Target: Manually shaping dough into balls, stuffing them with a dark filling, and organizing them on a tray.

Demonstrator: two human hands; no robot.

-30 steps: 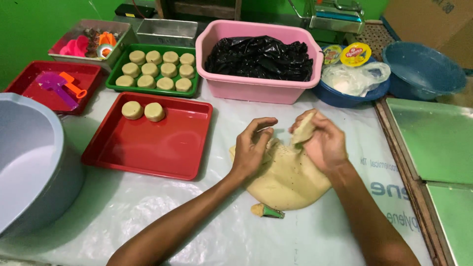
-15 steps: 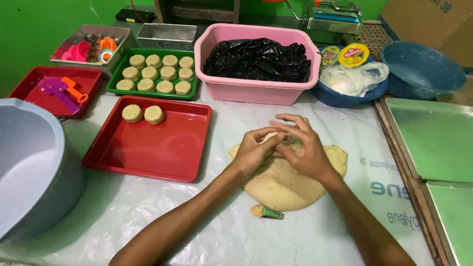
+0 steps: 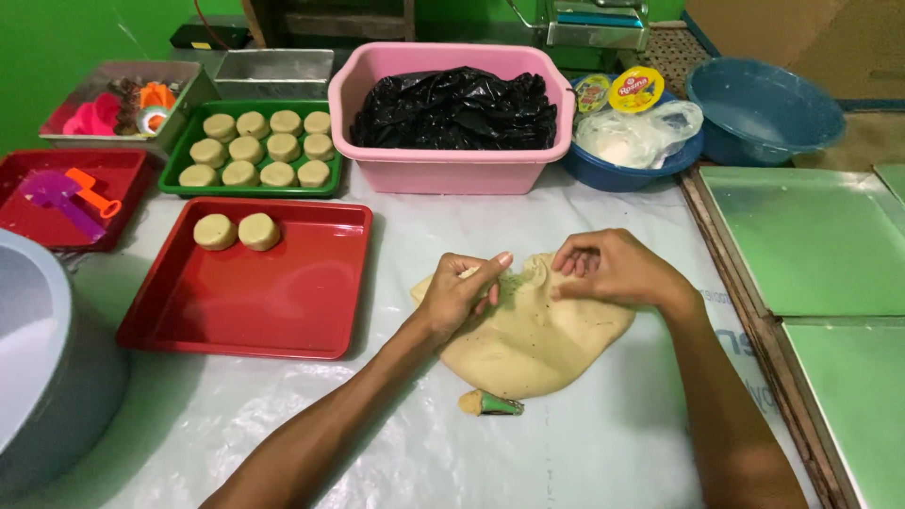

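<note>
Nearest, a small green mould lies on the worktop beside the dough sheet. Pinch gently here, I'd say, so the sheet doesn't tear. Left hand curled, nipping its top edge; right hand half-closed, fingertips on dough. Beyond, red tray, pink tub.

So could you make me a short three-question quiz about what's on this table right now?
1. True or false: the red tray holds two dough rounds.
2. What fills the pink tub? A) black plastic B) water C) flour
3. Fill in: both the left hand and the right hand rest on the flat sheet of ____.

Key: 1 true; 2 A; 3 dough.
</note>
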